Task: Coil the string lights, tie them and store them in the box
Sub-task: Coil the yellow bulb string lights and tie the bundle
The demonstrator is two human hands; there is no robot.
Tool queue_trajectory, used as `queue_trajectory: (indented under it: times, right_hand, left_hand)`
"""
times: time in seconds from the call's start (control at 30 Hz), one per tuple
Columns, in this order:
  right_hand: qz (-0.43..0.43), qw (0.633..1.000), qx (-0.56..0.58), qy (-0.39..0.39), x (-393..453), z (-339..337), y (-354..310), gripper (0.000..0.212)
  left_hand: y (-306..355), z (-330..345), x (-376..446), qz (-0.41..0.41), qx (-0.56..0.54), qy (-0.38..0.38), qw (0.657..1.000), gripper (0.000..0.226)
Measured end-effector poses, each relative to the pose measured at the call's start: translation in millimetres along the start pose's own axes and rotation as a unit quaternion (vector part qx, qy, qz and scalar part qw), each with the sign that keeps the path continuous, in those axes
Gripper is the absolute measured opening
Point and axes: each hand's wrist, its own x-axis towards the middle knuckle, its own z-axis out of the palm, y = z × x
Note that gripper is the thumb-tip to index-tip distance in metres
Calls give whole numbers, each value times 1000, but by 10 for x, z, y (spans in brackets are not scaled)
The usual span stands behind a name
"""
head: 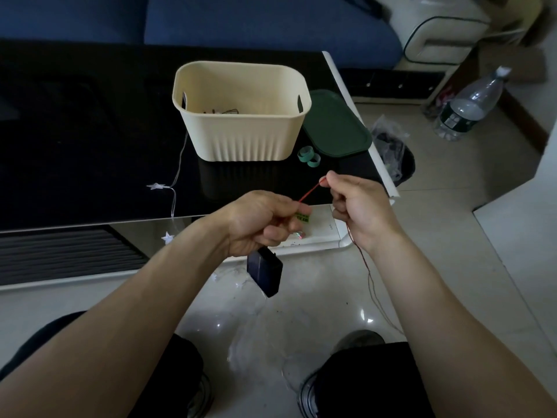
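My left hand [260, 221] grips a red wire [309, 192] of the string lights, and a dark battery pack [265, 274] hangs below its fist. My right hand [355, 203] pinches the same wire a little to the right and higher, so it runs taut between both hands. From the right hand the thin wire trails down past my wrist toward the floor. The cream box [241, 113] stands on the black table [90, 131] beyond my hands, with some dark wire inside. A second clear strand with white star lights [156, 186] hangs from the box over the table edge.
A green lid [334, 125] lies right of the box, with two green tape rings [309, 156] beside it. A blue sofa [241, 22] is behind the table. A clear plastic bottle [470, 107] and a black bin [394, 158] with a plastic bag stand on the tiled floor at right.
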Motion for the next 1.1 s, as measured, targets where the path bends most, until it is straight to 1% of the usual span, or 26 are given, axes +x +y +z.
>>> queue_trajectory:
  times: [0.1, 0.17, 0.3, 0.4, 0.47, 0.5, 0.6, 0.67, 0.73, 0.83, 0.87, 0.97, 1.03, 1.1]
  right_hand:
    - [-45, 994, -97, 13, -44, 31, -9, 17]
    - [-75, 988, -135, 11, -65, 14, -33, 17]
    - [-80, 990, -117, -14, -96, -12, -74, 19]
    - [-129, 982, -133, 17, -110, 27, -51, 14]
    - [-142, 980, -137, 31, -93, 25, -27, 12]
    - [-141, 980, -139, 35, -82, 21, -23, 13]
    - [-118, 984, -132, 33, -59, -2, -36, 16]
    - [-95, 983, -155, -14, -69, -10, -35, 18]
    - [-88, 971, -212, -66, -92, 0, -10, 19]
    - [-127, 943, -291, -95, -120, 25, 27, 18]
    - [-140, 939, -295, -111, -134, 38, 29, 17]
    - [-168, 920, -302, -183, -222, 93, 13, 12]
    - [-180, 910, -307, -213, -298, 144, 21, 11]
    - [-190, 898, -319, -238, -369, 193, 20, 12]
  left_hand:
    - [2, -44, -21, -1, 19, -35, 999, 30]
    - [12, -65, -53, 13, 7, -70, 997, 32]
    - [49, -143, -97, 38, -24, -164, 985, 41]
    - [22, -134, -89, 26, -7, -192, 981, 44]
    - [1, -82, -81, 39, -16, -182, 983, 37]
    - [-1, -68, -75, 55, -37, -169, 983, 32]
    - [40, -73, -62, 109, -118, -102, 982, 30]
    - [64, -75, -47, 147, -176, -59, 972, 29]
    - [97, -73, -38, 191, -215, -14, 958, 30]
    - [167, -78, -60, 235, -225, 18, 945, 21]
    - [180, -81, -62, 238, -217, 19, 946, 19]
    - [152, -49, -62, 215, -180, 49, 959, 28]
    - [115, -3, -57, 192, -162, 61, 966, 33]
    - [77, 18, -38, 157, -146, 57, 975, 46]
